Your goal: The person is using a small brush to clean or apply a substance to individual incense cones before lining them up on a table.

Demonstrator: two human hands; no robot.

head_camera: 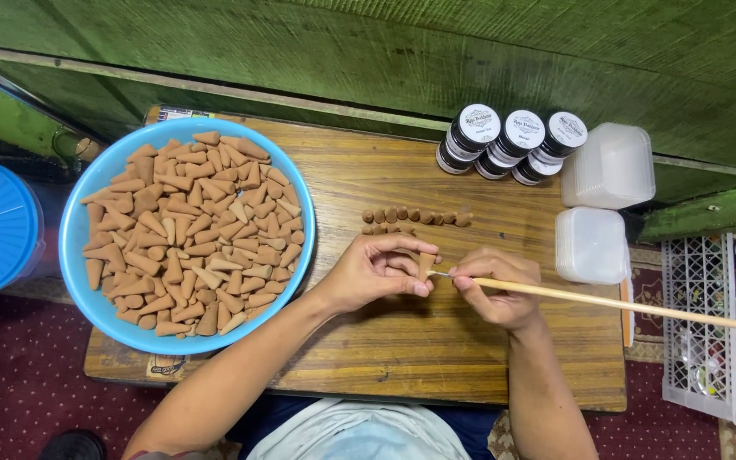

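Left hand (376, 271) pinches cone (426, 263) over bench (436, 358) centre, base toward right. Right hand (497, 290) grips stick (623, 302) near tip; tip at cone base. Judged step: boring or cleaning cone base. Next move calls for steady axial push, light grip; cone looks brittle. Cone row (416, 218) toward far edge. Bowl (74, 230) of cones at left edge. Jars (508, 140), tubs (606, 166) at far right corner.

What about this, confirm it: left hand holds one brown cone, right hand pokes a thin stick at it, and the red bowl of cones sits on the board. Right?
One detail is wrong: the bowl is blue, not red, as the head view shows. The rest holds: the left hand holds one brown cone, the right hand points a thin stick at it, and the bowl of cones sits on the board.
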